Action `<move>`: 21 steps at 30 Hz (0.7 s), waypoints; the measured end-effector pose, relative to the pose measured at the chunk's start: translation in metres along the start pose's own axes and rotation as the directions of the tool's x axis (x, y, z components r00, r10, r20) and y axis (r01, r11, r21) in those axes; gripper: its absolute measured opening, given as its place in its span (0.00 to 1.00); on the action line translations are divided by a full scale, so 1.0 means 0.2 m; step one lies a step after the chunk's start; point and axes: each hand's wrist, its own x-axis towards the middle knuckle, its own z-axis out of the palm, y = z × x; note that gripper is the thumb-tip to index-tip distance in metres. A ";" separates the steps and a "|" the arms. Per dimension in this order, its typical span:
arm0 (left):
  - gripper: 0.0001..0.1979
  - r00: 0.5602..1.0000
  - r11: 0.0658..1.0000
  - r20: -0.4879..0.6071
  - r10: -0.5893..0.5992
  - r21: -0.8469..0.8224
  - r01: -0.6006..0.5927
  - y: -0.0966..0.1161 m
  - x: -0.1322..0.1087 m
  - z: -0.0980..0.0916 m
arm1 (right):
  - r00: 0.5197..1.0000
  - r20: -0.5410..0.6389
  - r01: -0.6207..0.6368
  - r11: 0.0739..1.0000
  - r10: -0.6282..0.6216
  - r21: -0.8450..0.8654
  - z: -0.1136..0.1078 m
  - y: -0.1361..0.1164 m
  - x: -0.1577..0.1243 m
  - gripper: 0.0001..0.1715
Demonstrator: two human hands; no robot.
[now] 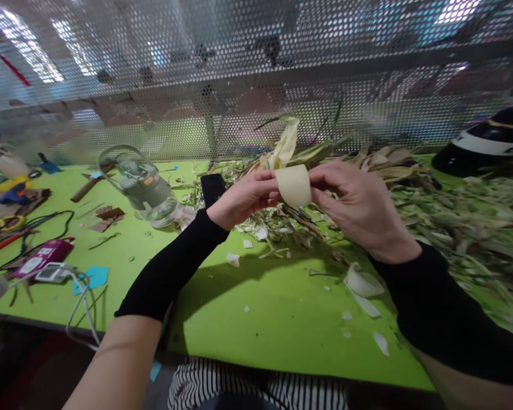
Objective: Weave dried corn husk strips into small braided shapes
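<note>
A smooth, pale cream piece of corn husk (294, 185) is held up over the green table, bowed into a curve. My left hand (254, 193) pinches its left edge between thumb and fingers. At its right edge, my right hand (359, 205) grips it with thumb and forefinger. Behind the hands lies a heap of dry husks (284, 145) and shredded bits. Below my right hand a cut, curled husk scrap (363, 282) rests on the table.
On the green table (256, 341) a clear water jug (143, 185) stands left, near a dark phone (212, 188) and a hammer (92, 181). Further left are a purple box (45, 256), cables and scissors (12, 222). A perforated metal screen (235, 85) runs behind. Shredded husk (465, 228) covers the right side.
</note>
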 end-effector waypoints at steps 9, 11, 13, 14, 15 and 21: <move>0.13 0.943 0.897 -0.019 0.333 0.315 -0.311 -0.03 -0.03 0.05 | 0.999 -0.028 -0.048 0.994 0.045 -0.096 0.03 0.03 0.00 0.06; 0.13 0.933 0.872 0.025 0.360 0.347 -0.346 -0.03 -0.03 0.05 | 0.994 -0.062 -0.096 0.991 0.090 -0.092 0.03 0.02 -0.01 0.07; 0.13 0.929 0.862 0.048 0.367 0.357 -0.359 -0.04 -0.03 0.06 | 0.990 -0.078 -0.125 0.988 0.117 -0.095 0.03 0.02 -0.02 0.07; 0.13 0.926 0.860 0.046 0.375 0.356 -0.366 -0.04 -0.03 0.06 | 0.989 -0.082 -0.131 0.987 0.123 -0.096 0.03 0.02 -0.02 0.07; 0.13 0.922 0.859 0.034 0.387 0.352 -0.373 -0.04 -0.03 0.06 | 0.988 -0.082 -0.137 0.986 0.129 -0.093 0.03 0.02 -0.02 0.07; 0.15 0.945 0.927 -0.066 0.320 0.225 -0.299 -0.05 -0.02 0.07 | 0.967 -0.065 -0.223 0.944 0.245 0.241 0.05 0.02 -0.01 0.14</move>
